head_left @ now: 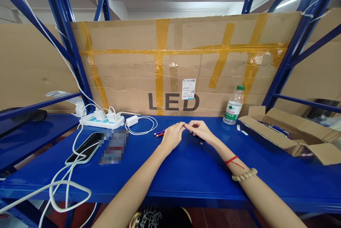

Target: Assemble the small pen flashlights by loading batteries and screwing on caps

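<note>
My left hand [173,136] lies over the middle of the blue shelf top, its fingers closed and pointing right. Its fingertips meet those of my right hand [200,130], which is curled in a pinch. A bit of red shows where they touch, too small to name. Red and purple metallic tubes, pen-like [160,134], stick out at the left of my left hand; whether it touches them is hidden. Small dark pieces [196,136] lie beneath my right hand, and a tiny brass-coloured piece [201,143] rests just in front of it.
An open cardboard box [282,142] with pen-like items stands at right, beside a green-capped water bottle [234,106]. At left are a white power strip [102,121], a phone [84,148], a blurred flat item [114,147] and looped white cables. Cardboard [128,75] closes the back.
</note>
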Motion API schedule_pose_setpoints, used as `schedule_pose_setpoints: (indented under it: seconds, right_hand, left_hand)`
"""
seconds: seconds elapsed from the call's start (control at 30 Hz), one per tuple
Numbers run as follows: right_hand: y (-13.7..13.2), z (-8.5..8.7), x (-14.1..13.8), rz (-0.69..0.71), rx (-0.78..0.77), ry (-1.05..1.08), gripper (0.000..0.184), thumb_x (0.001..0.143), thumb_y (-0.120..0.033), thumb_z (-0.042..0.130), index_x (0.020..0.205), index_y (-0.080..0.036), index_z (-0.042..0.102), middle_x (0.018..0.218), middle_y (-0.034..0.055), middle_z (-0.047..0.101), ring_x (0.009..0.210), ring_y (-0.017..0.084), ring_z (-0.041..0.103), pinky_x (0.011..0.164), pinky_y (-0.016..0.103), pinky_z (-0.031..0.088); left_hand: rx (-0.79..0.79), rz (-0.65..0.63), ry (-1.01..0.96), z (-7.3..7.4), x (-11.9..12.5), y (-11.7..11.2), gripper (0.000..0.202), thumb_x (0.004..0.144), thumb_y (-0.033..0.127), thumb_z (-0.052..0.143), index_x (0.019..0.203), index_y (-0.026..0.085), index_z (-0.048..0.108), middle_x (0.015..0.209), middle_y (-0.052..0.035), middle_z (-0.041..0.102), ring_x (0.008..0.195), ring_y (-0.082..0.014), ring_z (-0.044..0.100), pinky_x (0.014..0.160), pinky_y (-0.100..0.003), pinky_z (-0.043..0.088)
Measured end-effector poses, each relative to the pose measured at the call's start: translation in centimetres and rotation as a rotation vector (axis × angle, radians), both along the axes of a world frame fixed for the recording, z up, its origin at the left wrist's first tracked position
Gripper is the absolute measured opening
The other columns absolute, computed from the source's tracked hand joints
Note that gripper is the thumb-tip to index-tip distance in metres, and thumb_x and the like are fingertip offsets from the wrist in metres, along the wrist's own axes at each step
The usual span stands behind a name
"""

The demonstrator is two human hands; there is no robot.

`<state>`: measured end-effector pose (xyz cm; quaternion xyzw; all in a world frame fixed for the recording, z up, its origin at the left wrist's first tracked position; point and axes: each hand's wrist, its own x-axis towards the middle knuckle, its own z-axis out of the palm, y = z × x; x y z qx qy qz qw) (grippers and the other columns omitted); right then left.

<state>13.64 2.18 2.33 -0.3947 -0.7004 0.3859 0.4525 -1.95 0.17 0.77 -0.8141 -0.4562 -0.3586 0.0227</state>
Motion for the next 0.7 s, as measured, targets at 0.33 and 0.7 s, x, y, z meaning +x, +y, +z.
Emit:
schedule_pose_setpoints:
  seconds: [0.33,0.7]
  right_hand:
    - [0.6,-0.5,0.4,-0.017,0.158,-0.008,0.031,0.059,-0.043,0.069,0.072,-0.016,0.070,0.082,0.0069,0.061,0.057,0.010,0.052,0.040,0.021,0.041]
    - [1.3,-1.2,1.1,0.063,0.019,-0.037,0.031,0.054,-0.043,0.072,0.066,-0.014,0.069,0.085,0.0063,0.061,0.051,0.007,0.049,0.038,0.020,0.037]
  left_hand:
    - [-0.142,0.020,0.041,0.6,-0.5,-0.2,0.023,0.090,0.028,0.030,0.100,0.023,0.050,0.096,-0.0027,0.062,0.086,-0.0173,0.059,0.070,-0.026,0.043]
    - [-0.239,-0.180,0.017,-0.2,-0.6,0.1,0.021,0.092,0.027,0.026,0.090,0.018,0.045,0.092,-0.0050,0.059,0.085,-0.0170,0.056,0.071,-0.027,0.042]
